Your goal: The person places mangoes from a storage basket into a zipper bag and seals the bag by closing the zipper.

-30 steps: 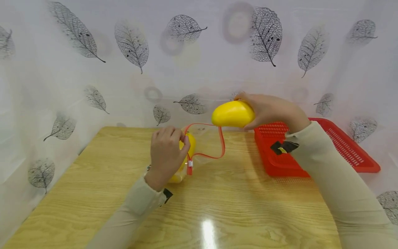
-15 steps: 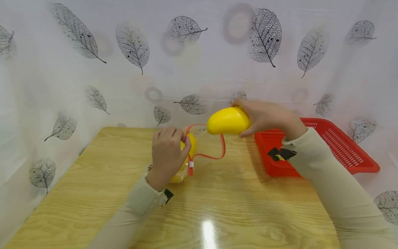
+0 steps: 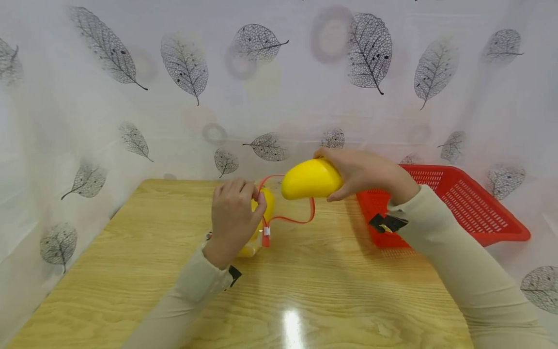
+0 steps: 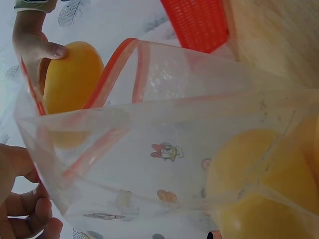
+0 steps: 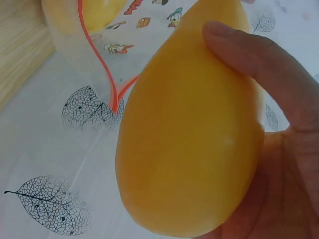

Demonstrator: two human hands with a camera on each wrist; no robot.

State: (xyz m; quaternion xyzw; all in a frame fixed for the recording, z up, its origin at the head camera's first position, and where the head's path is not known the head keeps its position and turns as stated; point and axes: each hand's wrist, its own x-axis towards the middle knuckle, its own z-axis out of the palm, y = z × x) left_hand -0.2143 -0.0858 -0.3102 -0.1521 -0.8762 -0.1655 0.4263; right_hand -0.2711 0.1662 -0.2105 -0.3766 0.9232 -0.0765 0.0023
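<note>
A yellow mango [image 3: 310, 179] is in my right hand [image 3: 368, 173], its fingers and thumb curled round one end. It hangs above the red-rimmed mouth of a clear zip bag [image 4: 144, 164] with small cartoon prints. My left hand [image 3: 235, 215] pinches the bag's rim on the left side, and the mouth gapes. Inside the bag lie yellow mangoes [image 4: 254, 184], partly hidden behind the left hand in the head view. A white slider [image 3: 267, 231] sits on the red zip at the near side. In the right wrist view the held mango [image 5: 192, 134] covers much of the bag.
A red perforated plastic basket [image 3: 471, 203] stands at the right of the wooden table [image 3: 348, 295], partly behind the right forearm. A white leaf-patterned sheet [image 3: 279, 92] hangs behind the table.
My right hand has moved left and down with the mango, from beside the bag's mouth to over it. The left hand stays at the rim.
</note>
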